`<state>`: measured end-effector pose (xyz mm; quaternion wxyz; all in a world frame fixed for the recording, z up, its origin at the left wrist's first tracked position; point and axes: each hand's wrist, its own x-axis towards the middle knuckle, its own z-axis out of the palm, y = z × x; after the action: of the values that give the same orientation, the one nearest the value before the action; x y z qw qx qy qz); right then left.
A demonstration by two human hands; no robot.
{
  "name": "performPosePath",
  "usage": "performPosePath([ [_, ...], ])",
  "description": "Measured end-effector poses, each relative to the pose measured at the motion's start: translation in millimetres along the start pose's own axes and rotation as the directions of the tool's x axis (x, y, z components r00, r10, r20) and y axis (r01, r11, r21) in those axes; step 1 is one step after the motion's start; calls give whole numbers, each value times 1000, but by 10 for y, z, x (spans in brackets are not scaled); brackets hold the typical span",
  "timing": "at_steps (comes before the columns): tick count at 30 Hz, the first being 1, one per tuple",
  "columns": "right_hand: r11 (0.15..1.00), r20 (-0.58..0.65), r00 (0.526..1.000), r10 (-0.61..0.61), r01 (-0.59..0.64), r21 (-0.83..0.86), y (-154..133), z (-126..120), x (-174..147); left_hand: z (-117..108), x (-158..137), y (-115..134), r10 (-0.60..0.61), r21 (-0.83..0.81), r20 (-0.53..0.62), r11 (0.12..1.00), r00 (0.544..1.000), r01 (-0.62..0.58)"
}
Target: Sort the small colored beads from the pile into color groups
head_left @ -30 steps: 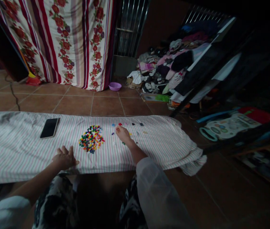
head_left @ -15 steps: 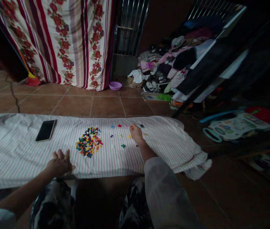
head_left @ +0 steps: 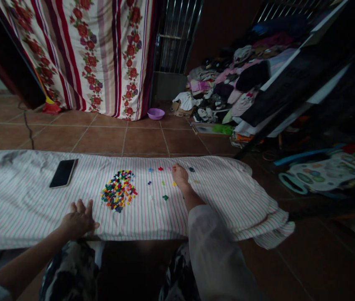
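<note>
My right hand (head_left: 180,175) is closed, fingers pinched over the small pink pieces (head_left: 169,168) in the far row; what sits between the fingertips is too small to make out. Around it lie little colour groups: blue (head_left: 151,169), red (head_left: 160,169), dark grey (head_left: 191,169), purple (head_left: 149,183), light green (head_left: 163,183), yellow (head_left: 174,183), beige (head_left: 196,181), white (head_left: 151,197) and dark green (head_left: 165,197). My left hand (head_left: 78,219) rests open with spread fingers at the cloth's near edge, left of a mixed heap of small coloured pieces (head_left: 118,190).
A striped cloth (head_left: 227,200) covers the low table. A phone (head_left: 63,173) lies on its left part. Beyond, on the tiled floor, are a purple basin (head_left: 156,114), a heap of clothes (head_left: 224,85) and a floral curtain (head_left: 108,58).
The whole view has shifted slightly, so things sit a little further right and lower. My right hand stays by the pink pieces, and my left hand stays spread on the cloth.
</note>
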<state>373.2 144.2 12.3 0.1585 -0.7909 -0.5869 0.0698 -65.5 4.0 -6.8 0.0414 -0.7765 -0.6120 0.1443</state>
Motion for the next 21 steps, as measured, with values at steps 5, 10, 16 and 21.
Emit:
performPosePath([
  [5,1000,4,1000,-18,18,-17,-71,39,114,-161,-24,56,-11,113,105,994,994,-1],
  [10,999,18,1000,-18,18,-34,-107,109,152,-190,-24,71,-21,89,125,996,992,10],
  [16,998,51,998,-39,41,-45,-92,178,161,-88,-7,40,4,50,84,999,996,-9],
  [21,997,79,995,-58,62,-47,-63,182,173,-34,17,32,1,9,89,1000,996,-2],
])
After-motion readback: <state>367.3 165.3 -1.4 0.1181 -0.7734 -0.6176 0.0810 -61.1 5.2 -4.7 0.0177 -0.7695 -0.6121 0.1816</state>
